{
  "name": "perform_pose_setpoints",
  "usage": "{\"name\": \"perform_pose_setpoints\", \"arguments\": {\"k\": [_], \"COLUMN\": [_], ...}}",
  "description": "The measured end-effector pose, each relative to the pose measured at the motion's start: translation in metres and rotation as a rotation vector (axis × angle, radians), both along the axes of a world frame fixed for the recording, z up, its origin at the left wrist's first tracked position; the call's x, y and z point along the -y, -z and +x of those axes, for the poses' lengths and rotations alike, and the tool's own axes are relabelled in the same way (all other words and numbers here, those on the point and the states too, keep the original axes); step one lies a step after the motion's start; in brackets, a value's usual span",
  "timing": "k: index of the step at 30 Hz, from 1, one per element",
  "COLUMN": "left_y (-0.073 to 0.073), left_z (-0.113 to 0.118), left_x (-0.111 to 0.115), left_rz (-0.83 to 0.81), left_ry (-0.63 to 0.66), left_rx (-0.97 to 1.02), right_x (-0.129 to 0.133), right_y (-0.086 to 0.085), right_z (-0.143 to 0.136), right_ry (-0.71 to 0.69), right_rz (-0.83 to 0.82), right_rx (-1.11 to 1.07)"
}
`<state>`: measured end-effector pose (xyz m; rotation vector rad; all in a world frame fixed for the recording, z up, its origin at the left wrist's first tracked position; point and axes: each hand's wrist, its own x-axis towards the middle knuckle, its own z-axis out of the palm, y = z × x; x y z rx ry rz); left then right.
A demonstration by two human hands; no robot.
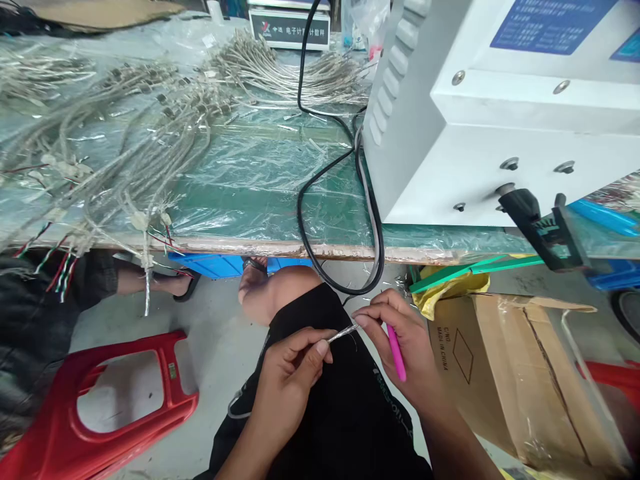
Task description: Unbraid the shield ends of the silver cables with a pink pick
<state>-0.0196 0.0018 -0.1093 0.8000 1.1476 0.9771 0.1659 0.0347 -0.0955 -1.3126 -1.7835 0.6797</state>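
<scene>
Over my lap, my left hand (pixel 295 367) pinches a thin cable (pixel 343 332) between thumb and forefinger. Its silvery, stripped end stretches up to my right hand (pixel 400 340), whose thumb and fingertips close on the tip. A slim pink-handled tool (pixel 397 353) is tucked in my right hand against the fingers; its working end is hidden. Below my left wrist a grey loop of cable (pixel 239 408) shows. On the table lie bundles of clear-jacketed cables (pixel 150 140), several with bared red, green and white wires (pixel 63 273) hanging over the edge.
A large white machine (pixel 415 133) stands on the green table (pixel 240 180), with a black power cord (pixel 300 200) looping off the edge. Behind is a counting scale (pixel 290 30). A red stool (pixel 65 400) is left, a cardboard box (pixel 500 373) right. Another person's leg (pixel 145 283) shows at left.
</scene>
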Motion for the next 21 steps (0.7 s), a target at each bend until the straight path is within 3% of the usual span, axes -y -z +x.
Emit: {"name": "perform_pose_setpoints", "arguments": {"k": [8, 14, 21], "left_y": [0.0, -0.002, -0.007], "left_z": [-0.002, -0.003, -0.007], "left_x": [0.002, 0.001, -0.001], "left_rz": [0.08, 0.252, 0.362], "left_ry": [0.036, 0.097, 0.25], "left_rx": [-0.114, -0.32, -0.407], "right_x": [0.008, 0.002, -0.013], "right_y": [-0.012, -0.019, -0.025], "right_z": [0.007, 0.009, 0.017], "right_ry": [-0.161, -0.285, -0.456], "right_rz": [0.11, -0.048, -0.233], "right_rx": [0.231, 0.33, 0.333]}}
